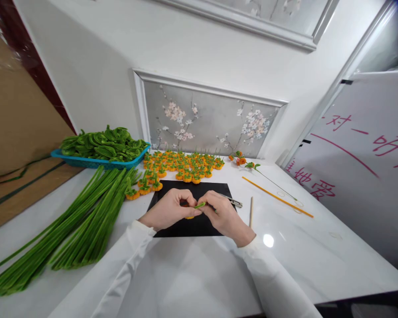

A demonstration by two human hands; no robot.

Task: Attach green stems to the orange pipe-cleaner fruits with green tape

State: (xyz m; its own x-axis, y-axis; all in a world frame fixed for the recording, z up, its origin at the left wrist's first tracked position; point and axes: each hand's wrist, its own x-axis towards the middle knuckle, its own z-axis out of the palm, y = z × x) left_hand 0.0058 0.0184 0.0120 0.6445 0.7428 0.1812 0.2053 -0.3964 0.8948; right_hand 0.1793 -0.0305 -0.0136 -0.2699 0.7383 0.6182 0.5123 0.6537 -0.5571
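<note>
Over the black mat (172, 230), my left hand (172, 206) and my right hand (220, 213) meet with their fingertips nearly touching. A short green pipe-cleaner piece (200, 205) is pinched between them, its right end hidden by my right fingers. My left thumb and fingers close around a small orange pipe-cleaner flower (189, 217), mostly covered by the hand. Just beyond my right hand lies a metal hand tool (235, 202), partly hidden. Rows of finished-looking orange flowers with green tops (185, 165) stand behind the mat.
Long green pipe cleaners (86, 216) lie in bundles at left, before a blue tray (119, 164) heaped with green leaf shapes (102, 143). To the right are a thin wooden stick (251, 212), an orange pipe cleaner (278, 197) and a leafy wire stem (275, 181). A panelled wall closes the back.
</note>
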